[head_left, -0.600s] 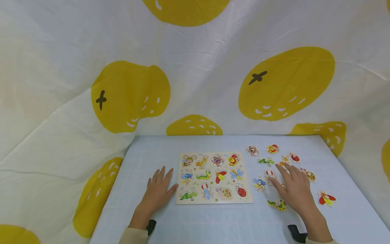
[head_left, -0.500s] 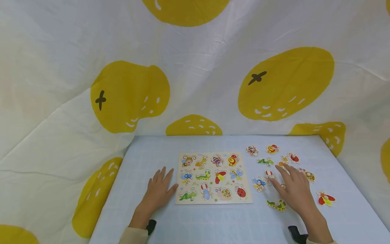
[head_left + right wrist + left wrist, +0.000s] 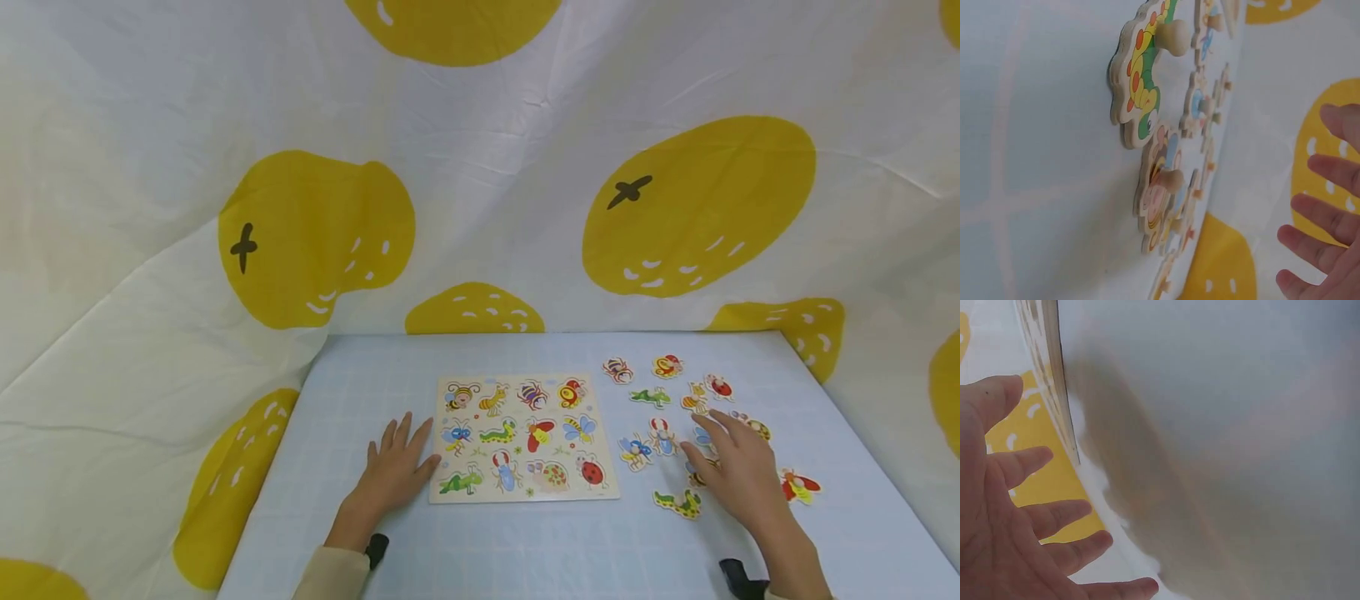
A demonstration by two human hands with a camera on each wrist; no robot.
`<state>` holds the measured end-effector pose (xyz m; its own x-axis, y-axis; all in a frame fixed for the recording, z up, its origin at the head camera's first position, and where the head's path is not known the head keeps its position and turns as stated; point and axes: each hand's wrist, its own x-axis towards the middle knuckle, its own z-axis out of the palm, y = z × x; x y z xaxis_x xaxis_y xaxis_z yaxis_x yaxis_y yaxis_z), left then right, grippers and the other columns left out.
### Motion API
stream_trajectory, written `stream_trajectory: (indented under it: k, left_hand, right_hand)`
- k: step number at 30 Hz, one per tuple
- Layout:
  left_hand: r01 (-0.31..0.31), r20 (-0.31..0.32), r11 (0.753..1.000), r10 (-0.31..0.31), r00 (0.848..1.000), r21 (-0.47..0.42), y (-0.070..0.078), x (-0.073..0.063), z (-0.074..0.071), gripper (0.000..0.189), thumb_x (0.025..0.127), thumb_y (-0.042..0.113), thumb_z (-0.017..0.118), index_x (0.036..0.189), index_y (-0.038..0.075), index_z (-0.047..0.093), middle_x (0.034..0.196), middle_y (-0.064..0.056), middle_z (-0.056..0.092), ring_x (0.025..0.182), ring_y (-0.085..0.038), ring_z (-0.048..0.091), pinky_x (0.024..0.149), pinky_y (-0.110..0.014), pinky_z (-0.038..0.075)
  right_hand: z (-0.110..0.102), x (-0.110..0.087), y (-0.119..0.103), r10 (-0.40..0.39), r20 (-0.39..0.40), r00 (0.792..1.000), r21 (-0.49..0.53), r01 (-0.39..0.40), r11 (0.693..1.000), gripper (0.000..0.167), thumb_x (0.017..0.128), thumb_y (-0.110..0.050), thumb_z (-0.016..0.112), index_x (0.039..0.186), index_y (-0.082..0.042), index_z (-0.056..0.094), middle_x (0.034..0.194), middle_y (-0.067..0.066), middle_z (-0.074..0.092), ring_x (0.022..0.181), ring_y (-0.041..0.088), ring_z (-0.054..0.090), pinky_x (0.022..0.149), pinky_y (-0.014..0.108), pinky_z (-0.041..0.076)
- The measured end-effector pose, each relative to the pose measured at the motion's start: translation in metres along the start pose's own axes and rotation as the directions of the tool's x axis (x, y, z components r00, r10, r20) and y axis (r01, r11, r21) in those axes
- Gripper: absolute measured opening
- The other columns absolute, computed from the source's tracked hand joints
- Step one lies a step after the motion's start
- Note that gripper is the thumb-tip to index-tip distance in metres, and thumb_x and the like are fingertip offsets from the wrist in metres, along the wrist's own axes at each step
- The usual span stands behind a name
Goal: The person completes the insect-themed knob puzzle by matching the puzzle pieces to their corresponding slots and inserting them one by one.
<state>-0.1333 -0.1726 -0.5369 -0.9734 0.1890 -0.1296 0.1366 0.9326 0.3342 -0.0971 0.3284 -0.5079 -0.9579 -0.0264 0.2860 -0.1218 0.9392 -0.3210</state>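
A wooden puzzle board (image 3: 480,414) printed with insect pictures lies mid-table in the head view. My left hand (image 3: 392,472) rests just left of it, fingers straight and spread, holding nothing. Right of the board, my right hand (image 3: 741,472) hovers over loose insect pieces with relaxed fingers and nothing between them. It partly covers a bee piece (image 3: 696,475) and a blue-winged piece (image 3: 702,437). Close by lie a stag beetle piece (image 3: 663,437) and a caterpillar piece (image 3: 678,504). In the right wrist view the pieces bear round wooden knobs (image 3: 1173,37).
Farther back lie a spider piece (image 3: 618,371), a snail piece (image 3: 667,367), a grasshopper piece (image 3: 650,397) and a ladybug piece (image 3: 718,387). A red-winged piece (image 3: 799,487) lies right of my right hand. A fruit-patterned curtain (image 3: 487,208) borders the table (image 3: 525,550).
My right hand has shifted slightly right, uncovering more of the bee, blue-winged and stag beetle pieces. The left hand stays beside the board. The head view has shifted slightly.
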Motion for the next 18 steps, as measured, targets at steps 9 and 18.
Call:
stream_trajectory:
  k: [9,18]
  left_hand:
    - [0.003,0.048,1.0,-0.004,0.999,0.019,-0.002,0.0,0.003,0.062,0.101,0.043,0.057,0.156,0.023,0.037,0.162,-0.023,0.019,0.147,-0.049,0.011,0.106,-0.078,0.01]
    - [0.009,0.062,0.999,-0.011,0.998,0.035,0.001,-0.003,0.002,0.062,0.101,0.043,0.058,0.156,0.024,0.038,0.162,-0.024,0.019,0.146,-0.05,0.013,0.105,-0.079,0.009]
  right_hand:
    - [0.002,-0.006,0.008,0.025,-0.002,1.0,0.026,-0.025,0.999,0.052,0.086,-0.023,0.08,0.129,-0.002,0.06,0.136,0.031,0.05,0.124,0.052,0.041,0.102,0.074,0.026]
    - [0.0,-0.011,0.017,0.082,0.033,0.996,0.01,-0.082,0.997,0.049,0.086,-0.024,0.079,0.126,0.0,0.062,0.133,0.031,0.05,0.122,0.054,0.041,0.096,0.076,0.028]
